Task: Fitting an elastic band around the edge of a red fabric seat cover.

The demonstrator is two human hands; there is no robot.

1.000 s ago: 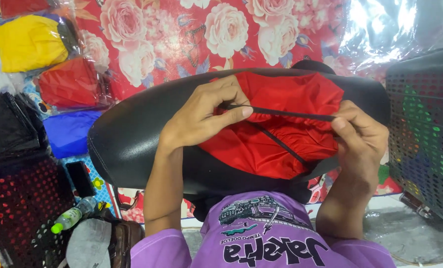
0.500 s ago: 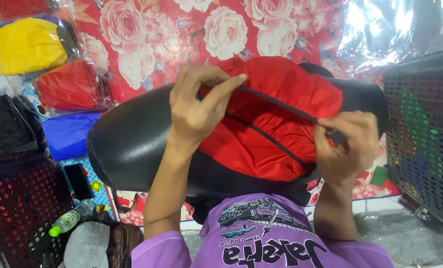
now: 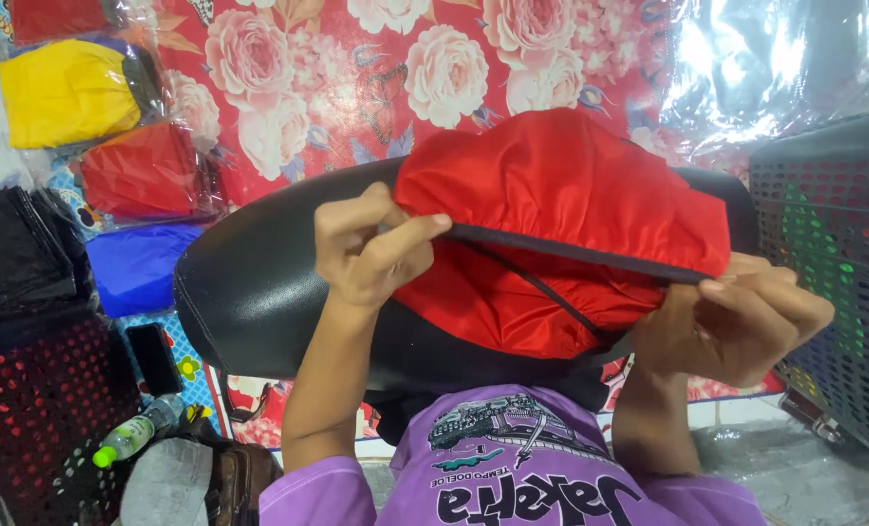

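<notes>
A red fabric cover (image 3: 561, 195) with a dark elastic hem lies over a black padded seat (image 3: 259, 282). My left hand (image 3: 371, 244) pinches the hem at the cover's left end. My right hand (image 3: 736, 317) grips the hem at the right end, near the seat's edge. The hem is stretched taut between both hands, and the cover's red inside shows below it. A thin black cord hangs across that opening. My purple printed shirt (image 3: 522, 468) fills the bottom of the view.
Bagged fabric bundles lie at the left: yellow (image 3: 69, 93), red (image 3: 142, 170), blue (image 3: 137, 268) and black (image 3: 16, 248). A dark perforated basket (image 3: 25, 419) stands bottom left with a green-capped bottle (image 3: 137, 429) and a phone (image 3: 152, 356). A grey basket (image 3: 833, 263) stands right. A floral red mat (image 3: 356, 78) lies behind.
Both hands have pulled the hem up and apart, spreading the red cover wider over the seat. My left hand has moved left and my right hand further right.
</notes>
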